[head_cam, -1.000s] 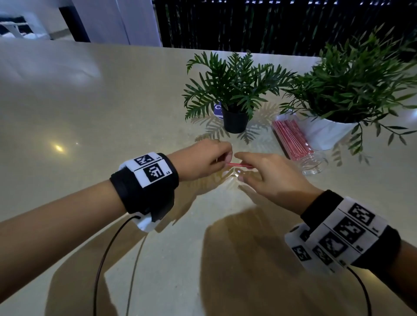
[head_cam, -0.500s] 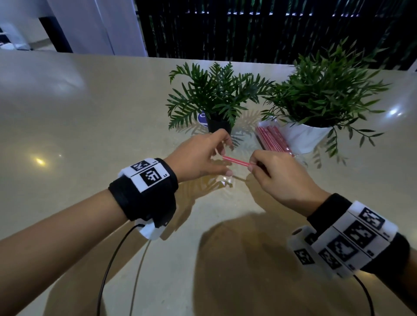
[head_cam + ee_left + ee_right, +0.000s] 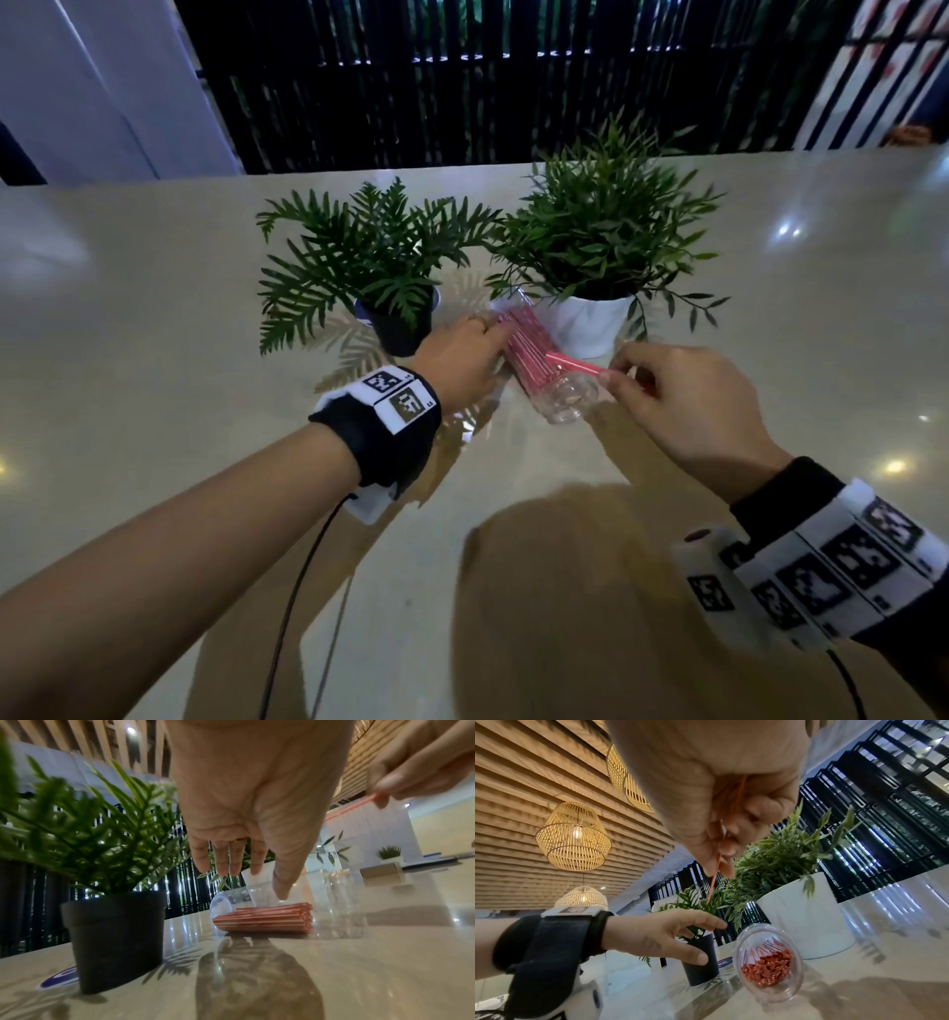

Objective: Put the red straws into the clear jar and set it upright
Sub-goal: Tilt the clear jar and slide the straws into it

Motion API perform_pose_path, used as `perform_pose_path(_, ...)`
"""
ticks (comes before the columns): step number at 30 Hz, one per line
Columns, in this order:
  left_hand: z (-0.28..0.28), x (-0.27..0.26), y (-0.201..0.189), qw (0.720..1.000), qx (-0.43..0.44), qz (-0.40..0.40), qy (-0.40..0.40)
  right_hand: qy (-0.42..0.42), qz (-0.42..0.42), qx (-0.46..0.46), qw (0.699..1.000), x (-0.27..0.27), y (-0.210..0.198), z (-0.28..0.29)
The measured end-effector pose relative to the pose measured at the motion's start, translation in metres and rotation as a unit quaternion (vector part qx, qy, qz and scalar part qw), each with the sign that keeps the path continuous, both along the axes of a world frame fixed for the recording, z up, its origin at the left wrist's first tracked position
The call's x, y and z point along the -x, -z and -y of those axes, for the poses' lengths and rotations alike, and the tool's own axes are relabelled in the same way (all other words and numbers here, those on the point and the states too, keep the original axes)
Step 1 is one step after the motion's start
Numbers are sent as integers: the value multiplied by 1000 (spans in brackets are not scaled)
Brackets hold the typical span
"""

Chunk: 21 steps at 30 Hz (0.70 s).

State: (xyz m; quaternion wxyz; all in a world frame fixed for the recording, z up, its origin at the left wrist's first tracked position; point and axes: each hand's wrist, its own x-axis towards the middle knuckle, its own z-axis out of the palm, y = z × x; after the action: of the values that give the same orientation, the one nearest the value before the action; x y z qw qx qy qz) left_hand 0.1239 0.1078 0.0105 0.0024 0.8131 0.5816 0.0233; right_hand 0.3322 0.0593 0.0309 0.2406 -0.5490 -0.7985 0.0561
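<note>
The clear jar (image 3: 552, 383) lies on its side on the beige table (image 3: 154, 334), its mouth toward me, with a bundle of red straws (image 3: 529, 344) inside. My left hand (image 3: 493, 339) reaches with straight fingers to the jar's left side; whether it touches the jar is unclear. In the left wrist view those fingers (image 3: 228, 860) hover spread over the jar (image 3: 334, 906) and straws (image 3: 264, 918). My right hand (image 3: 608, 372) pinches a single red straw (image 3: 572, 363) that slants over the jar's mouth end. The right wrist view looks into the jar mouth (image 3: 768, 965), with the pinched straw (image 3: 714, 876) above it.
A fern in a black pot (image 3: 398, 329) stands just left of the jar. A bushy plant in a white pot (image 3: 585, 324) stands right behind it. A blue sticker (image 3: 59, 979) lies under the black pot. Cables hang from both wristbands.
Both hands held one straw between them earlier. The left hand has let go and moved right to the jar. The right hand has carried the straw over the jar's mouth.
</note>
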Motion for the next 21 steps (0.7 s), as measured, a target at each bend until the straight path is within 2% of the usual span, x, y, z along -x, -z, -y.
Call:
perform_pose_path(2,-14,-6,3,1000,27,-14,1,8,-12,3,1000,-6,2,-1)
perform_pose_path(5,-31,-11,5,996,33,-77,2,11,-32,4,999,-11,4,0)
perform_pose_path(11,-45,-18,12,997,1,-71,9,18,-59,8,998,-17,8,-3)
perform_pose_path(18,-40,-17,-2,977,-45,-203,41,9,-63,1,998,-20,7,-3)
perform_pose_path(21,-26,-12,-2,981,-45,-185,43,8,-67,4,998,-19,8,-3)
